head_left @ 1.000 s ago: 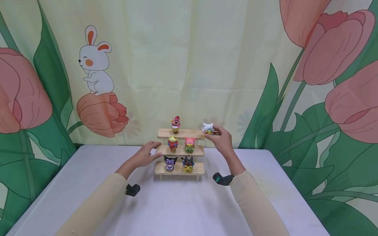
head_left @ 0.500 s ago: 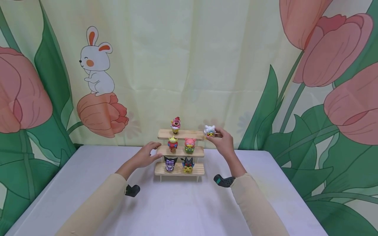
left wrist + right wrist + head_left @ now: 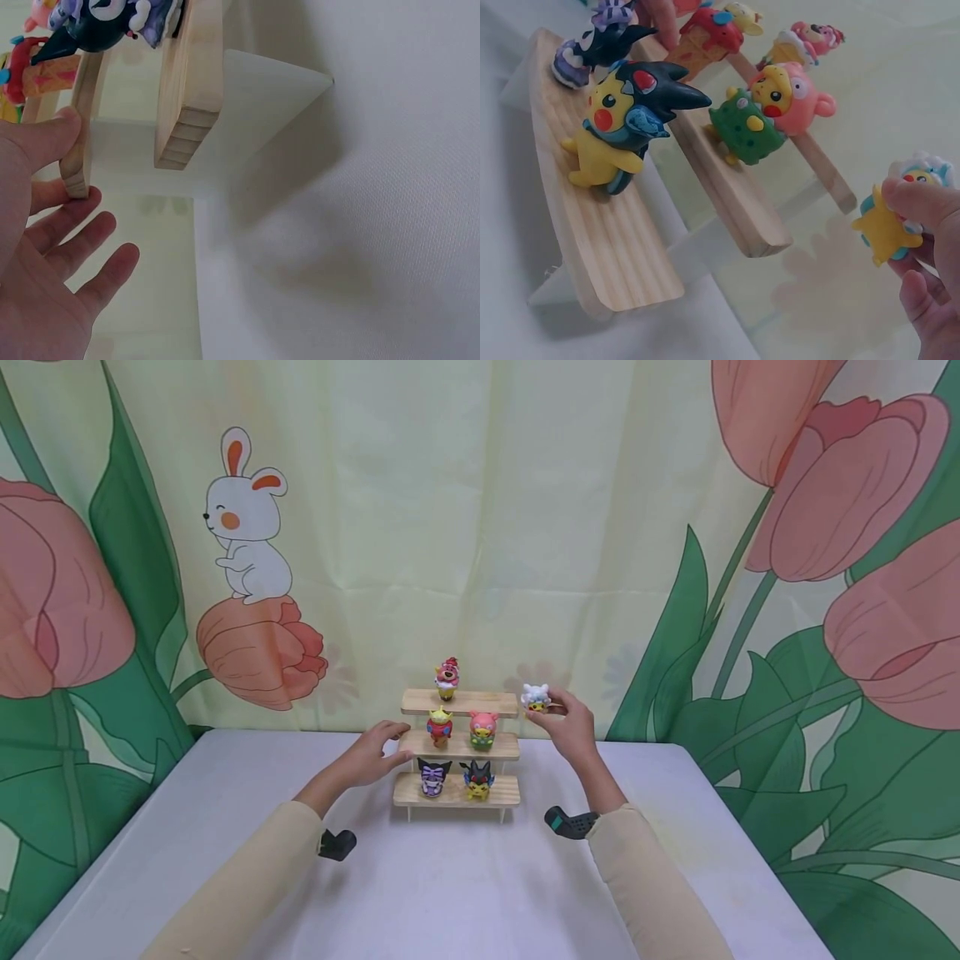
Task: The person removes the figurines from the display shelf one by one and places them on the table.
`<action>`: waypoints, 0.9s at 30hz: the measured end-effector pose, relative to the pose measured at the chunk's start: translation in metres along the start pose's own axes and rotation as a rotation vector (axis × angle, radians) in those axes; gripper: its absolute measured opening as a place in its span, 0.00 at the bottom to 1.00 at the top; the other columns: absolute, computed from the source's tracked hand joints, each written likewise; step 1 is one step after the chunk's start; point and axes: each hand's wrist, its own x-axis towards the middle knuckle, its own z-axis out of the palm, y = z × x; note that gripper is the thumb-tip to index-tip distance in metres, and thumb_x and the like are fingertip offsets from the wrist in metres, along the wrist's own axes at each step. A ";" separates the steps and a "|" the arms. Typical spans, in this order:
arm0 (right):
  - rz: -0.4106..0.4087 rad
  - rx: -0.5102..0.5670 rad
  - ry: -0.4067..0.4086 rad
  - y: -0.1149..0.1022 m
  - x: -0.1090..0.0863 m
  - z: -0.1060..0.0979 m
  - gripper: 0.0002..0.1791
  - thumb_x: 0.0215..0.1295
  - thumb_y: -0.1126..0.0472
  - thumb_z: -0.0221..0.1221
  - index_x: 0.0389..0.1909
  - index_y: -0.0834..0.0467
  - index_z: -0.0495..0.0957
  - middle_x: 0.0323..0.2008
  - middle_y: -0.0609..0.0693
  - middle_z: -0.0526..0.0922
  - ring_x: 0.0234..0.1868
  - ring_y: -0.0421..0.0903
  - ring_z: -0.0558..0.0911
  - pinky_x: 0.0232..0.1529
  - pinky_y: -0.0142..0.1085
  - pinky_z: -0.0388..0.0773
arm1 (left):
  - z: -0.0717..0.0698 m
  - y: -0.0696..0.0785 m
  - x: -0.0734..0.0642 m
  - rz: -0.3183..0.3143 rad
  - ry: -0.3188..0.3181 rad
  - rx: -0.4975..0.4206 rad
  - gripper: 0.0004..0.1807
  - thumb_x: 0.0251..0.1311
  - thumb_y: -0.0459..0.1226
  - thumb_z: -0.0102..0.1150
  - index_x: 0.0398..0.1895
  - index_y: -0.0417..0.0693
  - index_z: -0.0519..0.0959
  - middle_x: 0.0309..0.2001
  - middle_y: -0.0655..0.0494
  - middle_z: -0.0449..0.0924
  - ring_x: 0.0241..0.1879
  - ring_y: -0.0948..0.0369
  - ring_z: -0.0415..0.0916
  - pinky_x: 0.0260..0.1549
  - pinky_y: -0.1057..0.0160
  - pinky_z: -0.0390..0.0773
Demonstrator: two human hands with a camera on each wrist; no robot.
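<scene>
A three-step wooden display stand (image 3: 459, 790) stands on the table. My left hand (image 3: 369, 755) pinches the left end of its middle step; thumb (image 3: 56, 139) and forefinger lie on either side of the board in the left wrist view, the other fingers spread. Right of the top step, my right hand (image 3: 572, 725) holds a white-capped yellow figurine (image 3: 889, 229) in the air between thumb and fingers, apart from the stand. A red-hatted figurine (image 3: 447, 679) stands at the top left. The middle step bears a red figurine (image 3: 439, 727) and a pink-and-green one (image 3: 482, 730).
On the lowest step stand a purple-and-black figurine (image 3: 432, 778) and a black-hooded yellow figurine (image 3: 477, 780). A printed curtain (image 3: 480, 527) hangs behind the white-covered table (image 3: 450, 885).
My right hand has drawn the white-capped figurine slightly right and down, away from the top step's right end. The left hand keeps its place on the stand.
</scene>
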 end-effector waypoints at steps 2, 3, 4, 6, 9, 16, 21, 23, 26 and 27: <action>0.000 -0.002 0.001 0.001 0.000 0.000 0.27 0.67 0.61 0.70 0.65 0.61 0.78 0.60 0.62 0.82 0.62 0.58 0.82 0.54 0.46 0.82 | 0.001 0.000 0.000 -0.004 -0.001 0.000 0.33 0.75 0.44 0.59 0.75 0.36 0.66 0.69 0.35 0.70 0.69 0.39 0.70 0.70 0.38 0.72; 0.001 -0.001 0.002 0.002 0.000 0.001 0.27 0.67 0.61 0.70 0.65 0.61 0.78 0.60 0.62 0.82 0.62 0.59 0.82 0.54 0.45 0.82 | 0.001 0.000 0.000 -0.005 0.000 0.003 0.33 0.75 0.44 0.59 0.75 0.36 0.66 0.69 0.35 0.70 0.69 0.39 0.70 0.69 0.38 0.72; 0.001 -0.001 0.002 0.002 0.000 0.001 0.27 0.67 0.61 0.70 0.65 0.61 0.78 0.60 0.62 0.82 0.62 0.59 0.82 0.54 0.45 0.82 | 0.001 0.000 0.001 -0.006 0.000 0.003 0.33 0.75 0.45 0.59 0.75 0.37 0.66 0.69 0.35 0.70 0.69 0.39 0.70 0.69 0.38 0.72; 0.001 -0.003 0.003 0.003 -0.001 0.001 0.27 0.67 0.61 0.70 0.65 0.61 0.78 0.60 0.62 0.82 0.62 0.59 0.82 0.54 0.45 0.82 | 0.001 0.000 0.001 -0.013 0.000 -0.003 0.33 0.75 0.45 0.59 0.76 0.37 0.66 0.70 0.35 0.70 0.70 0.40 0.70 0.70 0.38 0.72; 0.003 -0.001 0.005 0.005 -0.001 0.002 0.26 0.67 0.61 0.70 0.64 0.62 0.78 0.60 0.63 0.82 0.62 0.59 0.82 0.54 0.47 0.82 | 0.001 0.000 0.001 -0.010 0.003 0.000 0.33 0.75 0.45 0.59 0.76 0.37 0.66 0.70 0.35 0.71 0.70 0.39 0.70 0.69 0.38 0.72; -0.001 -0.010 0.005 0.009 -0.001 0.003 0.26 0.66 0.62 0.70 0.64 0.62 0.78 0.60 0.63 0.82 0.62 0.60 0.82 0.57 0.51 0.83 | 0.000 0.000 0.000 -0.006 0.005 -0.009 0.33 0.75 0.44 0.59 0.76 0.36 0.66 0.69 0.35 0.71 0.69 0.40 0.71 0.69 0.37 0.72; 0.005 -0.007 -0.001 0.013 -0.002 0.003 0.27 0.66 0.62 0.70 0.64 0.62 0.77 0.61 0.62 0.82 0.62 0.60 0.81 0.59 0.53 0.83 | 0.000 0.000 0.000 0.000 0.006 -0.008 0.33 0.75 0.44 0.59 0.76 0.36 0.66 0.69 0.35 0.71 0.69 0.40 0.71 0.69 0.38 0.73; 0.008 -0.005 -0.004 0.014 -0.002 0.003 0.27 0.66 0.62 0.70 0.65 0.62 0.77 0.61 0.63 0.82 0.63 0.60 0.81 0.59 0.54 0.83 | 0.000 0.000 0.000 0.004 0.008 -0.008 0.33 0.76 0.44 0.59 0.75 0.36 0.66 0.69 0.35 0.71 0.69 0.40 0.71 0.68 0.38 0.74; 0.011 -0.002 -0.006 0.016 -0.003 0.004 0.28 0.66 0.62 0.70 0.66 0.63 0.77 0.62 0.63 0.81 0.63 0.60 0.81 0.59 0.54 0.82 | 0.000 -0.001 0.000 0.005 0.007 -0.002 0.33 0.76 0.44 0.59 0.75 0.36 0.66 0.69 0.35 0.71 0.69 0.39 0.71 0.68 0.38 0.73; 0.011 0.000 -0.006 0.017 -0.003 0.004 0.28 0.66 0.62 0.70 0.66 0.63 0.77 0.62 0.63 0.81 0.63 0.60 0.81 0.59 0.54 0.82 | 0.000 -0.001 0.000 0.003 0.007 -0.001 0.33 0.76 0.44 0.59 0.76 0.36 0.66 0.69 0.35 0.71 0.69 0.39 0.71 0.69 0.38 0.73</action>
